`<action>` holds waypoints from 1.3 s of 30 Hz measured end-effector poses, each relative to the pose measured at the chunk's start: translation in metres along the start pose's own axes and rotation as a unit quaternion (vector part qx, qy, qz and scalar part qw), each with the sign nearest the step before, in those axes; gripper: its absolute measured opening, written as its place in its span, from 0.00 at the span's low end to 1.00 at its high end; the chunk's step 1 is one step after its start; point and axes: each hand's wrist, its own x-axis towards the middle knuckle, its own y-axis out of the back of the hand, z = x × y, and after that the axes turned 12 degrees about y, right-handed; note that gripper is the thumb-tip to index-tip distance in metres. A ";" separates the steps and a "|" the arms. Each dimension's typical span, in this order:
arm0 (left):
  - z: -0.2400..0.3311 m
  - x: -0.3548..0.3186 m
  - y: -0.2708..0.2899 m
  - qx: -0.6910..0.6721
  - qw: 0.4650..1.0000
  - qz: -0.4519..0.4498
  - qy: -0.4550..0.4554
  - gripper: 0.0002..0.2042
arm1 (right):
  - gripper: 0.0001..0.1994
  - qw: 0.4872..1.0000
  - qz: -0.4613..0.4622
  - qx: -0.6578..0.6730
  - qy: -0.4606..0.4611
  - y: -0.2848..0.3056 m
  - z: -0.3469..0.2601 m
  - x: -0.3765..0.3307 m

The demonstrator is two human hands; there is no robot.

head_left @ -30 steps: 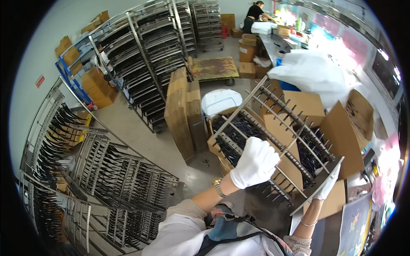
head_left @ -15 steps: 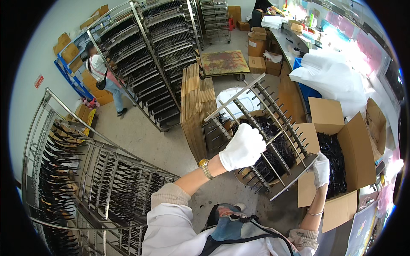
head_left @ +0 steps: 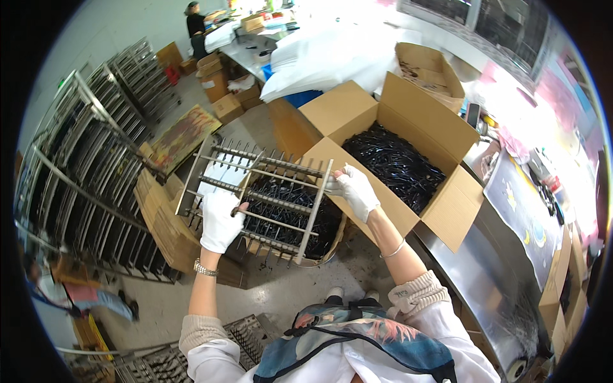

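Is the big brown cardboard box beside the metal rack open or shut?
Open: the big brown cardboard box has its flaps spread outward, and a heap of black parts shows inside.

2 gloved hands: left hand [head_left: 220,220] and right hand [head_left: 355,189], both gripping 1 metal rack frame [head_left: 255,201], which has approx. 5 cross bars w/ pins. 1 wristwatch [head_left: 204,269] on the left wrist, 1 bangle [head_left: 393,250] on the right. 2 open cardboard boxes close by: 1 big box [head_left: 408,137] full of black pieces, too many to count, and 1 smaller box [head_left: 426,67] behind it. 1 round bin [head_left: 322,239] under the frame. 1 other person [head_left: 196,29] at the far table.
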 end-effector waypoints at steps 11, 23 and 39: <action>-0.045 -0.002 -0.053 -0.004 1.000 -0.010 0.007 0.17 | 0.06 0.779 0.272 -0.517 0.227 0.166 -0.073 -0.050; 0.021 0.032 -0.048 0.104 0.988 0.110 -0.042 0.12 | 0.12 0.851 -0.086 -0.518 0.025 -0.034 0.009 -0.072; 0.029 0.058 -0.066 0.089 0.987 0.120 -0.058 0.11 | 0.12 0.951 -0.020 -0.300 -0.071 -0.010 0.012 -0.068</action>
